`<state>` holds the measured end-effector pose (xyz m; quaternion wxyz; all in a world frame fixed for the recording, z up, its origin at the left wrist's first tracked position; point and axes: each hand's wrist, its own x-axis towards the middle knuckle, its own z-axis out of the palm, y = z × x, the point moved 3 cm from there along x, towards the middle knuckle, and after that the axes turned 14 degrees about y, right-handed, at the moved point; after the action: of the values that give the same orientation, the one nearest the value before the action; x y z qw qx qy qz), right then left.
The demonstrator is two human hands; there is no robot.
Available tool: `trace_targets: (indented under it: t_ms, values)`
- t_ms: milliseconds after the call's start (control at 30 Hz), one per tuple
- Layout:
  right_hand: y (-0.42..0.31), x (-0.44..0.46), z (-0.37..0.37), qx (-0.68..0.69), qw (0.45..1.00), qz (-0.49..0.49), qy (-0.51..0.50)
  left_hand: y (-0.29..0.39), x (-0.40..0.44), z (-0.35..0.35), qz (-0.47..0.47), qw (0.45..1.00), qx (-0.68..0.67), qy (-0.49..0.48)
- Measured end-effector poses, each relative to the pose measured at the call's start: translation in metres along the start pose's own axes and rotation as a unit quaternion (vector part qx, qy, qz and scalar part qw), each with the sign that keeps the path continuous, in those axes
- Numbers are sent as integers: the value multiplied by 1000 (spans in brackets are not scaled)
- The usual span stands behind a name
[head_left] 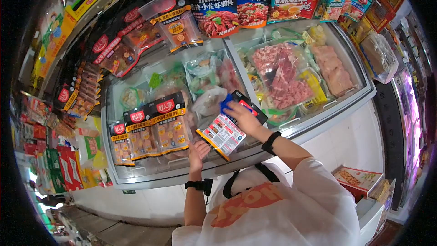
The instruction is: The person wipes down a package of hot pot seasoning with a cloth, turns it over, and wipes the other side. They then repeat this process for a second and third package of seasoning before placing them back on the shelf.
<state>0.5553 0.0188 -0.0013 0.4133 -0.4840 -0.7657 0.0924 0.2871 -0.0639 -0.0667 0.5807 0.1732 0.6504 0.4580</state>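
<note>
My right hand (245, 119) is closed on a bunched blue cloth (225, 103), which lies against the upper part of a black seasoning packet (224, 136). The packet's white printed back faces up, tilted on the freezer's glass top. My left hand (198, 153) is at the packet's lower left edge, its fingers stretched out and apart; whether the fingertips touch it I cannot tell. Left of that hand, several black-and-orange hotpot seasoning packets (170, 130) lie overlapping in a row, fronts up.
Under the sliding glass of the chest freezer (318, 120) are bagged meats (282, 70) and other bags. More seasoning packets (214, 7) stand along its back edge. Shelves of packaged goods (68, 168) are at the left. A cardboard box (359, 178) stands at the lower right.
</note>
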Motion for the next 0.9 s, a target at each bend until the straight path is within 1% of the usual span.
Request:
trace_targets:
  t_ms: [67,200,267,333,400,433,467,533,567,600,667,700,733,800,833,900]
  values:
    - [25,-4,-13,-14,997,69,24,2,-2,0,8,1000,1,-10]
    - [11,-10,-25,-53,997,52,21,8,-8,3,16,999,3,-29]
    - [13,-23,-31,-72,995,73,19,11,-7,5,21,999,2,-39]
    - [11,-37,-41,-74,996,52,17,8,-6,5,8,999,-5,-36]
    - [9,-46,-54,-84,995,28,-45,7,-6,3,7,999,-5,-44]
    - [18,-45,-57,-100,994,9,-54,8,-5,3,6,999,-3,-52]
    - [27,-39,-55,-101,993,9,-53,8,-4,4,6,999,-3,-54]
    - [45,-27,-56,-117,992,47,17,6,-3,3,8,998,-5,-57]
    - [50,-23,-55,-137,988,70,18,5,-3,3,7,998,-3,-60]
    - [51,-20,-52,-138,988,73,19,6,-3,2,7,998,5,-58]
    - [52,-17,-50,-120,986,106,39,7,-3,2,8,998,16,-58]
    - [45,-21,-51,-96,991,82,34,8,-4,2,7,998,18,-56]
    - [40,-28,-56,-98,991,84,36,9,-4,3,6,998,20,-54]
    - [23,-50,-65,-101,994,4,-37,9,-3,3,-4,998,17,-57]
    - [17,-64,-71,-103,994,9,-36,9,-2,2,-13,998,12,-56]
    - [6,-91,-83,-57,996,34,-54,8,-1,1,-15,998,17,-57]
